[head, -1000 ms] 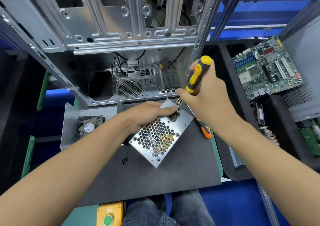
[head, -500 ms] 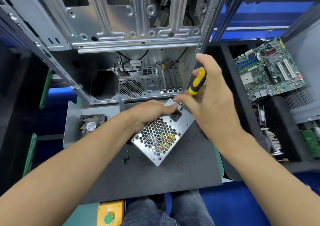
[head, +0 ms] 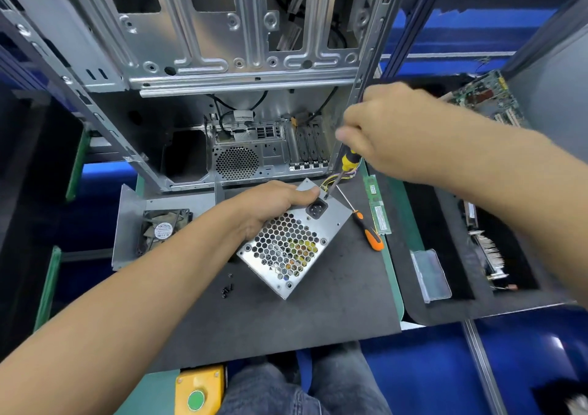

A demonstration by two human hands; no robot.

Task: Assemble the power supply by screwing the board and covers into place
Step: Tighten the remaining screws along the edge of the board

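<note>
The power supply (head: 294, 239) lies tilted on the dark mat (head: 286, 319), just in front of the open computer case (head: 222, 64). The left hand (head: 270, 203) is closed over the supply's far left edge, thumb beside the power socket (head: 317, 207), holding the box steady. The right hand (head: 391, 134) is wrapped around the handle of a yellow-and-black screwdriver (head: 342, 169), whose tip meets the grille face just behind the socket, near the far corner.

Judged step: driving a cover screw at that corner. Whether a screw sits under the tip cannot be told.

A second, orange-handled screwdriver (head: 366, 227) lies just right of the supply, untouched. Spare screws (head: 226, 290) lie on the mat to the supply's near left.

The next move calls for steady downward pressure with the shaft square to the face, the left hand resisting twist. Other corner holes probably remain to be filled from the loose screws.
</note>
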